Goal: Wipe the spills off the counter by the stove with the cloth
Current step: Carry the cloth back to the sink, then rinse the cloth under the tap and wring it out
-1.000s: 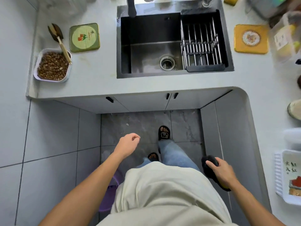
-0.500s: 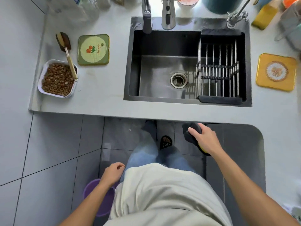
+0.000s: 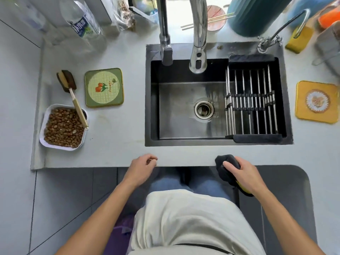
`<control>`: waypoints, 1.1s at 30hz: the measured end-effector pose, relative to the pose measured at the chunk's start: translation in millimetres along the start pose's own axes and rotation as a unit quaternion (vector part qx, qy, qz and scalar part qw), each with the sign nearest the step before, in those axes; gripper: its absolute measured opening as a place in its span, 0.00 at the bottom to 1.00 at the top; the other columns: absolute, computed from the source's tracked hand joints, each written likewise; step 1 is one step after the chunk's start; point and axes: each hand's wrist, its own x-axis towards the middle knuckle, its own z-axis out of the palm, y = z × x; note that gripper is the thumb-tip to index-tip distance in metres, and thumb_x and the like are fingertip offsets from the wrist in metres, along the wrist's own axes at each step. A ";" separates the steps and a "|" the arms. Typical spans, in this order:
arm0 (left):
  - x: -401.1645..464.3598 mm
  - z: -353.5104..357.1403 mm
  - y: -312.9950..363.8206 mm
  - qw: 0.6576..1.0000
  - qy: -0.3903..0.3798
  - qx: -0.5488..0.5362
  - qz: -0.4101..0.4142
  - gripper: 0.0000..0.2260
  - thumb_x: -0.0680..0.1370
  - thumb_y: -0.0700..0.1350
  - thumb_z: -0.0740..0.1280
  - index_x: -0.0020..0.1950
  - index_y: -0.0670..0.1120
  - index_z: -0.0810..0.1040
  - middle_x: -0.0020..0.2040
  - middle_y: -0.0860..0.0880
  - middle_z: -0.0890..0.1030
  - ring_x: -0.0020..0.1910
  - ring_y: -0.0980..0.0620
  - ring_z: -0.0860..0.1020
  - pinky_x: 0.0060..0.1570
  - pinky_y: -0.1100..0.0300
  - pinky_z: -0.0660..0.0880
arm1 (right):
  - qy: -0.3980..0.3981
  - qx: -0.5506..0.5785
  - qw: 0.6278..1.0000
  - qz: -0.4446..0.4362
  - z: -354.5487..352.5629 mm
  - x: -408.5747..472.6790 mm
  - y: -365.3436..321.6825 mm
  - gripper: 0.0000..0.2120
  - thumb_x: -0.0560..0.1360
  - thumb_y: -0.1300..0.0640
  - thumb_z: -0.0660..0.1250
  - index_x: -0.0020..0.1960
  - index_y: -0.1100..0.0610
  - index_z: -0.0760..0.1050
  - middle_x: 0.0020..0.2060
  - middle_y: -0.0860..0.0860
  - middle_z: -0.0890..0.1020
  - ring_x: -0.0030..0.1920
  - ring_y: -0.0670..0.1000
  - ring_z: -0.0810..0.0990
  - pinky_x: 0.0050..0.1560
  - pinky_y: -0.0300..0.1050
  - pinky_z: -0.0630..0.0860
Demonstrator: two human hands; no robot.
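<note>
- The cloth (image 3: 226, 165) is dark, nearly black, bunched into a wad, with a yellow patch showing at its near end; the right hand (image 3: 242, 174) grips it at the front edge of the tabletop (image 3: 117, 144).
- The tabletop is pale grey, with faint smudges on its left part.

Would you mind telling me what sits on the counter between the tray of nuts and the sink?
In the head view, the green square coaster lies between the tray of nuts and the sink, toward the back; the rest is bare counter.
</note>
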 end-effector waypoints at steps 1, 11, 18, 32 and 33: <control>9.4 -8.9 17.4 1.000 0.001 -0.027 0.013 0.08 0.82 0.48 0.66 0.56 0.56 0.85 0.51 0.58 0.87 0.52 0.57 0.85 0.56 0.57 0.78 | 0.006 0.012 1.000 0.001 -1.7 3.3 -8.1 0.11 0.80 0.44 0.69 0.39 0.40 0.77 0.35 0.38 0.83 0.39 0.46 0.82 0.37 0.43 0.74; 119.6 -111.0 210.2 0.959 0.199 -0.112 0.165 0.20 0.82 0.51 0.71 0.74 0.49 0.77 0.63 0.53 0.83 0.59 0.54 0.81 0.64 0.60 0.76 | -0.047 0.399 0.909 0.107 5.4 97.7 -130.1 0.13 0.81 0.46 0.71 0.61 0.53 0.83 0.54 0.55 0.89 0.54 0.57 0.88 0.57 0.54 0.84; 164.8 -136.4 271.3 0.943 0.237 0.000 0.236 0.15 0.83 0.50 0.71 0.68 0.48 0.83 0.63 0.49 0.86 0.63 0.49 0.83 0.67 0.58 0.76 | -0.127 0.586 0.789 0.134 11.4 163.5 -193.1 0.19 0.84 0.45 0.65 0.65 0.57 0.83 0.55 0.57 0.89 0.51 0.57 0.90 0.45 0.50 0.86; 179.1 -96.4 231.6 0.908 0.286 -0.015 0.306 0.09 0.83 0.41 0.71 0.63 0.46 0.86 0.59 0.52 0.87 0.57 0.54 0.84 0.64 0.59 0.79 | -0.237 0.640 0.729 0.053 -3.4 215.3 -215.3 0.17 0.83 0.49 0.67 0.58 0.61 0.87 0.58 0.61 0.87 0.56 0.61 0.88 0.51 0.56 0.85; 177.2 -92.8 230.5 0.902 0.301 -0.009 0.309 0.11 0.83 0.40 0.70 0.65 0.45 0.84 0.63 0.52 0.86 0.62 0.54 0.83 0.69 0.58 0.77 | -0.234 0.625 0.743 0.049 -2.4 216.1 -212.0 0.16 0.82 0.50 0.69 0.58 0.60 0.87 0.59 0.60 0.87 0.57 0.61 0.88 0.52 0.56 0.85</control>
